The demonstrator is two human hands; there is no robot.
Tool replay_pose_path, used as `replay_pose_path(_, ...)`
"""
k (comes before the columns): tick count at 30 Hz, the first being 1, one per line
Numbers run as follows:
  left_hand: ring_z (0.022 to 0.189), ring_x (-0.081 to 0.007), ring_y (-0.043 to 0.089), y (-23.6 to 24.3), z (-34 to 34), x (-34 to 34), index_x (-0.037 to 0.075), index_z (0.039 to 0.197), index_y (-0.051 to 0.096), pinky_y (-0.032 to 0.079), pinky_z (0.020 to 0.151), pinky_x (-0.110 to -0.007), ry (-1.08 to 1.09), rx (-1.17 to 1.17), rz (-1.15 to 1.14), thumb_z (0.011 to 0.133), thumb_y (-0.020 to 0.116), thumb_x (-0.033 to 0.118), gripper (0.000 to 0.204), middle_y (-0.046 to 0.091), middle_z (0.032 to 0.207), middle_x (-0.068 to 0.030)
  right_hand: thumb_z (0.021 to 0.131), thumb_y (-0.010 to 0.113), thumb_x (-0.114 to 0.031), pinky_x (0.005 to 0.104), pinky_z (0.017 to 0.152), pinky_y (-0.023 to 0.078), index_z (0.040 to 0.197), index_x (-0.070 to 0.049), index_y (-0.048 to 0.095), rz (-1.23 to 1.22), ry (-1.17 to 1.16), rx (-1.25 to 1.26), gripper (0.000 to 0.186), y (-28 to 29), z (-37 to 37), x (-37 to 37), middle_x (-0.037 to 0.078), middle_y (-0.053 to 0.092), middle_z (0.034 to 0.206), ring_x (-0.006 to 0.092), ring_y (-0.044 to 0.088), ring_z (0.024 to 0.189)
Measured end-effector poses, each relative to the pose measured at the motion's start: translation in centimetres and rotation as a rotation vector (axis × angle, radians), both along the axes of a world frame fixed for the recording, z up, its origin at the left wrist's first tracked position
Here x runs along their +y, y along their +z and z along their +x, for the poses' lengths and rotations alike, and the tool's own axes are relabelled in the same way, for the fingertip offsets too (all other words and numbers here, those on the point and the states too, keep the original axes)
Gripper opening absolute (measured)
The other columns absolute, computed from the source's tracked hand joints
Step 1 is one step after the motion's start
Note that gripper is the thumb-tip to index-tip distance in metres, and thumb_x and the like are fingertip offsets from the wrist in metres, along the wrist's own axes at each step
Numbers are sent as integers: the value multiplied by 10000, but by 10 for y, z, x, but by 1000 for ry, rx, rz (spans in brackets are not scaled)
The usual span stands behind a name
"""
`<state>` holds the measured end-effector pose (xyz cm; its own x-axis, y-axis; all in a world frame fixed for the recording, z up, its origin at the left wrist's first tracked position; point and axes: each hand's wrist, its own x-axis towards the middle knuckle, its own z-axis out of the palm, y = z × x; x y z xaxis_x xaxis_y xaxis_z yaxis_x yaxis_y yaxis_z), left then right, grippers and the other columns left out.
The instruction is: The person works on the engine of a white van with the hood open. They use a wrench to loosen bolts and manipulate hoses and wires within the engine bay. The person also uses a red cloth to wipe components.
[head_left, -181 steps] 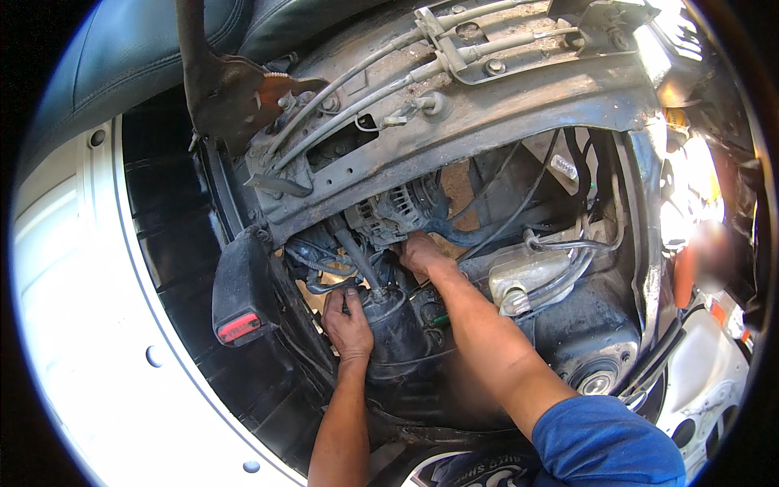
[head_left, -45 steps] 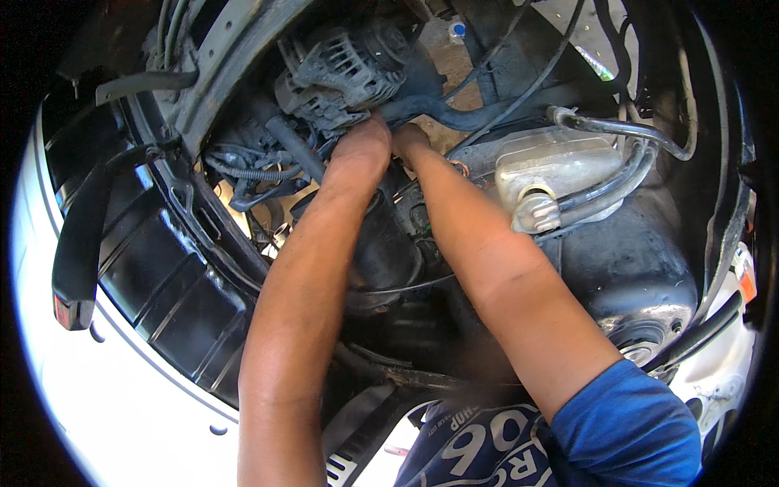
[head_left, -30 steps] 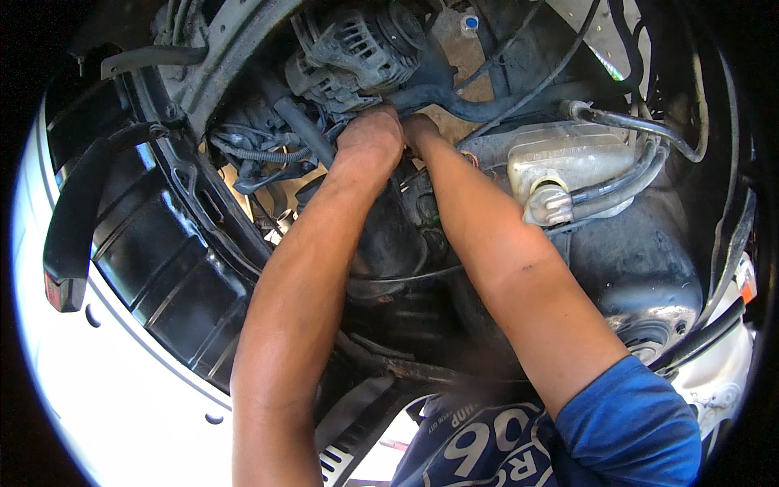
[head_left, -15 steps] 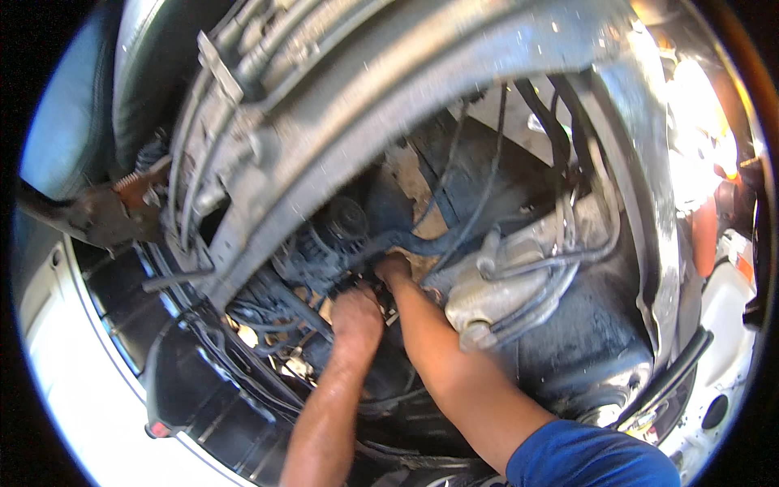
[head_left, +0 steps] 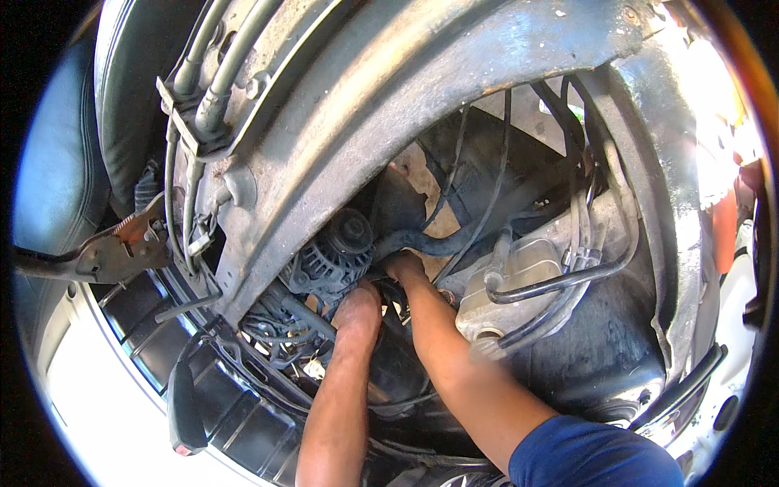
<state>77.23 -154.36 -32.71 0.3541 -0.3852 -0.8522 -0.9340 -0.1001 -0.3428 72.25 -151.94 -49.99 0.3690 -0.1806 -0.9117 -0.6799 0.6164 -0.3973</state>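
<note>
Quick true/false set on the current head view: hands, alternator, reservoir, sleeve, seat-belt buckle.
1. The left hand is next to the alternator. True.
2. The right hand is gripping the seat-belt buckle. False: the buckle hangs well off to the left, apart from both hands.
3. A thick dark hose runs right by the right hand. True.
4. The translucent reservoir lies left of both forearms. False: the reservoir is right of them.
5. The blue sleeve leaves the right forearm bare. True.
</note>
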Motion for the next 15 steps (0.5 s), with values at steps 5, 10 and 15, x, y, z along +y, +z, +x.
replay_pose_path(5, 1048, -373, 684, -1, -1, 1, -24, 1240, 588, 565, 872, -483, 62, -18, -50, 983, 455, 182, 355, 694, 1099, -255, 878, 584, -222, 424, 985, 514, 1242, -77, 673, -104, 146, 9, 401, 11, -3, -5, 185, 621, 1321, 328, 610, 1216)
replay_pose_path(10, 1062, -390, 677, -9, 6, 5, -27, 1295, 538, 556, 895, -503, -1, -45, 17, 998, 414, 187, 387, 686, 1113, -269, 901, 563, -227, 426, 1021, 491, 1284, -20, 630, -12, -2, 54, 440, 14, -4, -4, 183, 584, 1374, 338, 589, 1245)
replay_pose_path(15, 1052, -404, 678, -11, 10, 10, -39, 1264, 544, 558, 877, -503, 64, -36, -43, 987, 422, 220, 399, 687, 1112, -266, 919, 563, -307, 422, 1054, 463, 1325, -27, 601, -115, 88, -5, 494, 10, -2, 0, 179, 573, 1389, 326, 562, 1279)
